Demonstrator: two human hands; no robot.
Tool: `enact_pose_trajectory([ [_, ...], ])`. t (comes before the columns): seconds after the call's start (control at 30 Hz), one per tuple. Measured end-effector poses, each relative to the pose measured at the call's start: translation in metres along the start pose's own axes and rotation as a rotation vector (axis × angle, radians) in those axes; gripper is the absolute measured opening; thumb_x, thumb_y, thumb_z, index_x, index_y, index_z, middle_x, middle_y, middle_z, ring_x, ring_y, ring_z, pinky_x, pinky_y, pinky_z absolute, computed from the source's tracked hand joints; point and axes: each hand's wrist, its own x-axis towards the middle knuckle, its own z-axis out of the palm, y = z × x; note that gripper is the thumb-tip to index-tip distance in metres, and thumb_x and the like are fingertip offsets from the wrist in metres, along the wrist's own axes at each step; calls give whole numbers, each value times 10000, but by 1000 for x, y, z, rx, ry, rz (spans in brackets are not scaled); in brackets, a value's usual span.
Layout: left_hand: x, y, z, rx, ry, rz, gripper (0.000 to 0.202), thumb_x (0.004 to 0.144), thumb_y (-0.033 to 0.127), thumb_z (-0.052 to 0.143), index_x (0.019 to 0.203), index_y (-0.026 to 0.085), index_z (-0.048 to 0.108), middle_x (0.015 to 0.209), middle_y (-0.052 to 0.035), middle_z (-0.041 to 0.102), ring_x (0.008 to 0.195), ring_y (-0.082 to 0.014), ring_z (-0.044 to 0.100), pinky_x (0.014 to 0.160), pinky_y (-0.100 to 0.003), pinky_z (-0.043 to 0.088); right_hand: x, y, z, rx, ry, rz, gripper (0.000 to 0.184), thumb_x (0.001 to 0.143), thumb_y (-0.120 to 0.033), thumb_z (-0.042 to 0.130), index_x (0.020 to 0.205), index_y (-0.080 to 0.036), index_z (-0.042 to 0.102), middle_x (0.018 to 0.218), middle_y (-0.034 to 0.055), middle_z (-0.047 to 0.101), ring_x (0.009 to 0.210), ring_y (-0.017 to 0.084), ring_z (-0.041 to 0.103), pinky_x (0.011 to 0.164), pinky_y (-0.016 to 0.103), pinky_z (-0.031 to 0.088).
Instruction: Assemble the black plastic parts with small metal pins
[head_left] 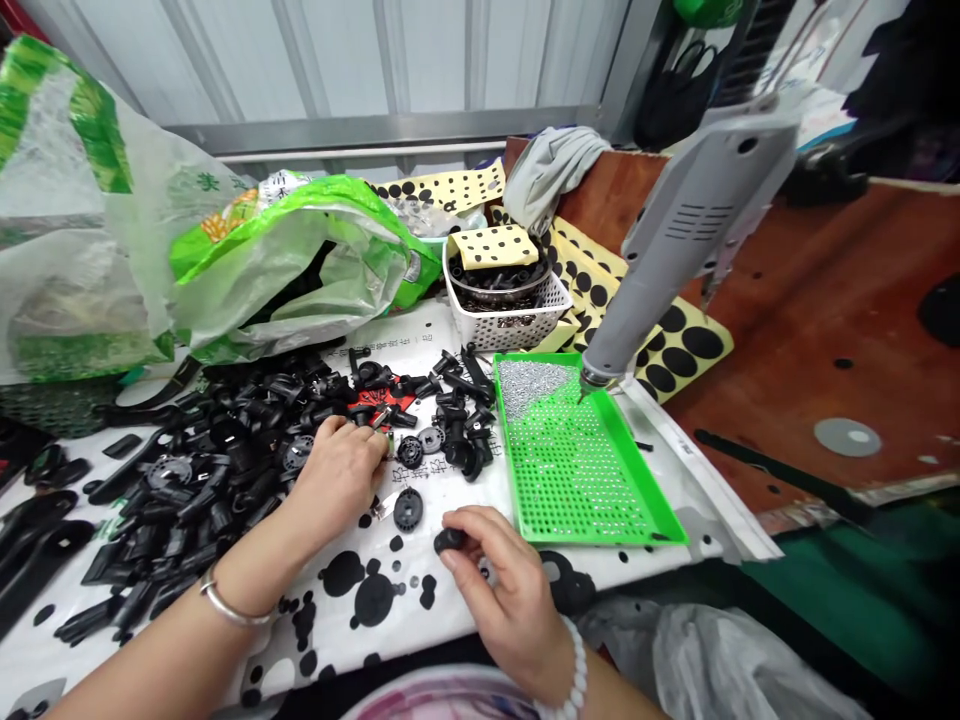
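My right hand [504,585] pinches a small black plastic part [450,540] between thumb and fingers, over the front of the white table sheet. At the edge of a heap of black plastic parts [232,440], my left hand [341,475] is closed with its fingers curled down; what they grip is hidden. Between the hands lies a round black disc with holes [408,510]. Just beyond it are another black disc [410,452] and a greyish disc [432,440], with a small cluster of black parts [469,440] to their right.
A green perforated tray [637,470] with small silvery screws [529,385] stands right. Above it hangs a grey electric screwdriver [675,230], its bit over the tray. Behind are a white basket [495,325], dotted sticker sheets [675,340] and green-and-clear plastic bags [300,250].
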Motion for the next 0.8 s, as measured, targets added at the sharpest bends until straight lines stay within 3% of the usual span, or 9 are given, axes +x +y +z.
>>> enact_pose_trajectory([
  [0.13, -7, 3, -10, -118, 119, -66, 261, 881, 236, 427, 1022, 157, 633, 881, -88, 693, 812, -222, 621, 825, -398, 429, -1, 1, 0, 56, 56, 2, 186, 852, -141, 547, 1027, -192, 584, 919, 71, 608, 791, 169, 604, 673, 276, 534],
  [0.27, -23, 12, -17, -618, 263, -267, 252, 824, 375, 558, 959, 202, 680, 937, -64, 715, 872, -224, 642, 829, -373, 477, -3, 0, 2, 63, 90, 49, 177, 822, -147, 589, 992, -195, 576, 790, 15, 573, 656, 132, 568, 597, 243, 507],
  [0.37, -35, 25, -15, -1152, 165, -495, 270, 748, 404, 663, 936, 212, 689, 865, -42, 742, 772, -199, 674, 741, -327, 529, -3, -2, 2, 106, 111, 90, 199, 815, -127, 572, 1001, -197, 554, 795, 9, 592, 667, 129, 585, 616, 237, 514],
  [0.5, -48, 41, -5, -1585, 79, -605, 213, 721, 341, 723, 905, 235, 703, 839, -17, 755, 758, -152, 680, 735, -256, 534, -4, -8, 4, 153, 111, 103, 228, 813, -102, 559, 1018, -200, 542, 825, 13, 611, 706, 133, 606, 655, 240, 525],
  [0.63, -55, 54, 5, -1686, 82, -633, 166, 701, 313, 745, 854, 251, 729, 818, -2, 752, 771, -143, 670, 728, -229, 524, -4, -11, 6, 73, 96, 3, 283, 825, -78, 547, 1084, -192, 554, 914, 46, 629, 789, 153, 613, 709, 267, 524],
  [0.8, -60, 62, 7, -1558, 92, -629, 123, 700, 296, 739, 808, 239, 758, 800, -1, 729, 731, -123, 623, 678, -190, 485, -1, -10, 4, -13, 78, -110, 322, 833, -41, 541, 1122, -184, 555, 987, 71, 635, 919, 177, 614, 812, 290, 514],
])
